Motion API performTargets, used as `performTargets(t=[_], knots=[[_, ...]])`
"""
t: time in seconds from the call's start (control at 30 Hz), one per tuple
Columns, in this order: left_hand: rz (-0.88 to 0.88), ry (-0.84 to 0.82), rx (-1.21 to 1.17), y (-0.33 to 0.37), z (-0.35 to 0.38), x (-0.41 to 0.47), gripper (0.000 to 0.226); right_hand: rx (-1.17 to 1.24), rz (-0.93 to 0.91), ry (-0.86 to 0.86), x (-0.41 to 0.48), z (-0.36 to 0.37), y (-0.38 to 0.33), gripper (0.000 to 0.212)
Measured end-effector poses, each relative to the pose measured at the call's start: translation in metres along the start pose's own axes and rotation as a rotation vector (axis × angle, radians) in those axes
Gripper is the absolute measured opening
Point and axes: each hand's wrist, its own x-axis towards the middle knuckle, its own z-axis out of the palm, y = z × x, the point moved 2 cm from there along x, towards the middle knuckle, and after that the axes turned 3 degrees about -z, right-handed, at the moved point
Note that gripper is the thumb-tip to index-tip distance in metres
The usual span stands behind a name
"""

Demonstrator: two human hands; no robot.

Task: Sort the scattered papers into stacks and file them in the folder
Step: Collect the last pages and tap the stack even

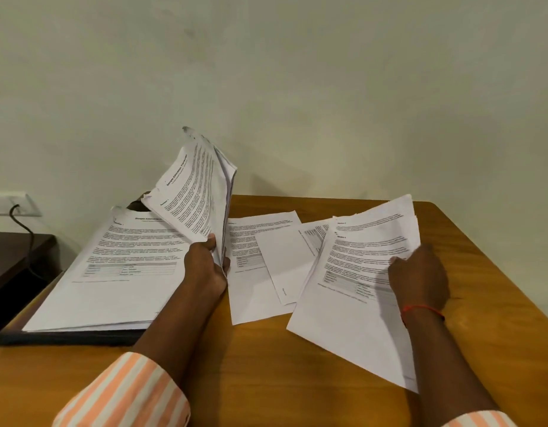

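Two hands on paper. Your left hand (205, 266) grips a thick bundle of white printed sheets (198, 192) by its lower edge, thumb on the printed face, fingers curled round behind. The bundle stands nearly upright and fans open at the top. Left of those fingers, a tall stack of white printed pages (112, 272) lies flat on a dark flat folder (66, 335), whose edge shows under the stack's near side. Your right hand (420, 275) holds a slanted stack of white printed sheets (353, 303) at its right edge, thumb laid on top. The other fingers are hidden behind hand and paper, so you cannot read their curl. The far corner of that stack lifts off the wood. Between your two sets of fingers, loose white sheets (254, 291) overlap flat on the brown wooden table (266, 380), and one mostly blank page (285, 266) lies slantwise over them. Thin red thread (420, 309) round the right wrist. Orange-and-white striped sleeve (128, 392) on the left forearm. Far left of the left fingers, off the table: white wall socket (7, 204), black cable (23, 223) dropping past a dark brown side surface (14, 251).
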Motion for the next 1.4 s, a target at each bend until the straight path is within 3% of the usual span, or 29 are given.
performTargets(t=[0.1, 0.17, 0.3, 0.37, 0.47, 0.7, 0.93, 1.0, 1.1, 1.27, 1.33, 1.4], knots=[[0.037, 0.012, 0.056, -0.002, 0.004, -0.002, 0.048, -0.208, -0.022, 0.083, -0.006, -0.006, -0.011, 0.074], [0.065, 0.025, 0.058, -0.003, 0.007, -0.007, 0.039, -0.18, -0.148, 0.039, -0.022, -0.007, -0.03, 0.077], [0.103, 0.013, 0.081, -0.004, 0.011, -0.015, 0.032, 0.208, -0.586, -0.42, -0.095, 0.02, -0.077, 0.046], [0.119, 0.01, 0.1, -0.004, 0.016, -0.019, 0.032, 0.165, -0.796, -0.645, -0.132, 0.031, -0.098, 0.048], [0.115, 0.021, 0.113, -0.003, 0.019, -0.022, 0.033, -0.066, -1.021, -0.756, -0.16, 0.041, -0.114, 0.065], [0.162, 0.004, 0.132, -0.005, 0.017, -0.027, 0.031, -0.215, -0.908, -0.69, -0.16, 0.059, -0.114, 0.074], [0.17, 0.009, 0.154, -0.005, 0.015, -0.028, 0.03, -0.09, -0.943, -0.563, -0.154, 0.058, -0.112, 0.04], [0.151, 0.008, 0.127, -0.005, 0.016, -0.027, 0.034, 0.062, -0.865, -0.536, -0.147, 0.06, -0.108, 0.031], [0.14, 0.035, 0.1, -0.003, 0.015, -0.017, 0.041, 0.398, -0.571, -0.436, -0.133, 0.057, -0.105, 0.007], [0.134, 0.062, 0.081, -0.002, 0.019, -0.016, 0.039, 0.913, -0.058, -0.204, -0.104, 0.042, -0.099, 0.002], [0.143, 0.053, 0.074, -0.003, 0.019, -0.017, 0.039, 1.065, 0.0, -0.112, -0.096, 0.029, -0.098, 0.003], [0.146, 0.053, 0.072, -0.003, 0.018, -0.02, 0.038, 1.132, -0.056, 0.071, -0.088, 0.012, -0.094, 0.011]])
